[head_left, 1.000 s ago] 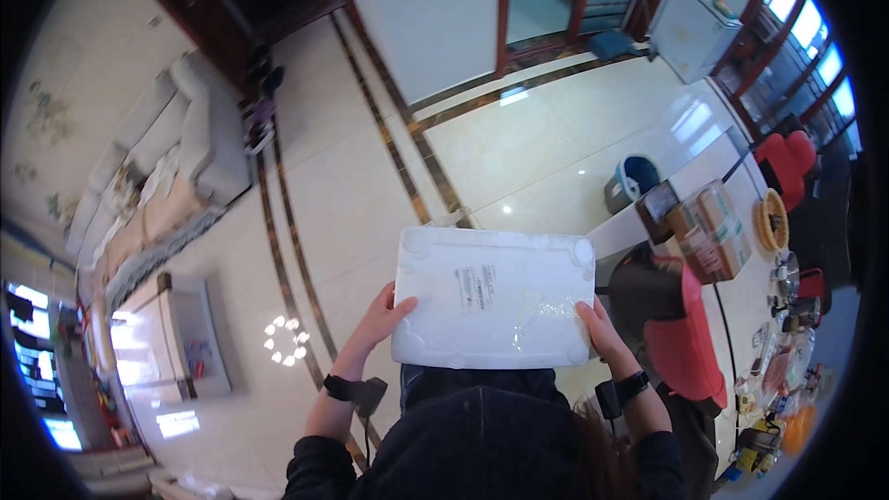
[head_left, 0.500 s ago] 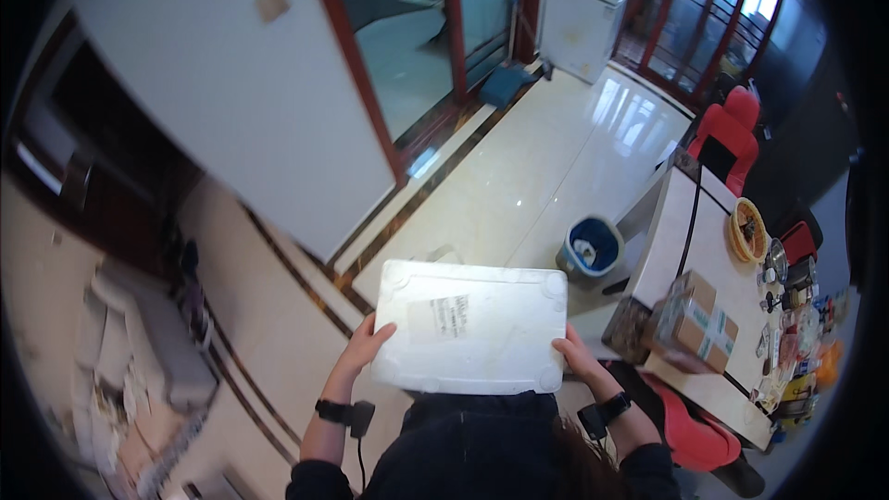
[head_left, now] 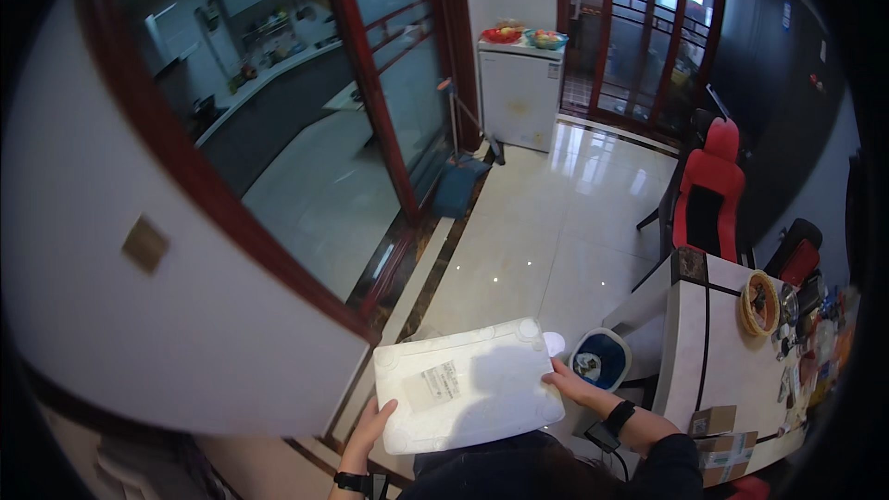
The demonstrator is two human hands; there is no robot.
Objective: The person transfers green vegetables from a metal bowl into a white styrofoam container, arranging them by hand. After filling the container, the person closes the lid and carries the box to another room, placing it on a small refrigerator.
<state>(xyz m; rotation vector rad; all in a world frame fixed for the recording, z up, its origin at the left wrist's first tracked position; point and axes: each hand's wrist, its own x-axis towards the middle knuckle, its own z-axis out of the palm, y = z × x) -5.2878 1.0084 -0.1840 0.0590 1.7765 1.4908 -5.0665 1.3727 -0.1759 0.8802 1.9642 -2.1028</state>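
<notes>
A white foam box (head_left: 491,366) with a paper label on its top is held in front of my body, its right end tilted up in the picture. My left hand (head_left: 373,426) grips its left end, the thumb resting on the top face. On the opposite end my right hand (head_left: 572,383) has hold of the edge, thumb also on top. The fingers of both hands are partly hidden beneath and behind the box. A shadow falls across the box's right half.
A blue-lined bin (head_left: 602,361) stands on the floor just right of the box. Beyond it is a table (head_left: 681,333) bearing a basket (head_left: 759,304) and cardboard boxes (head_left: 727,435). A red chair (head_left: 711,190), a white freezer (head_left: 520,97) and a dustpan (head_left: 460,187) stand farther off. Sliding glass doors (head_left: 394,56) line the left.
My view has swung up and forward, showing more of the kitchen and freezer. The box sits lower in the picture and has tilted, right end higher. Both hands keep their hold.
</notes>
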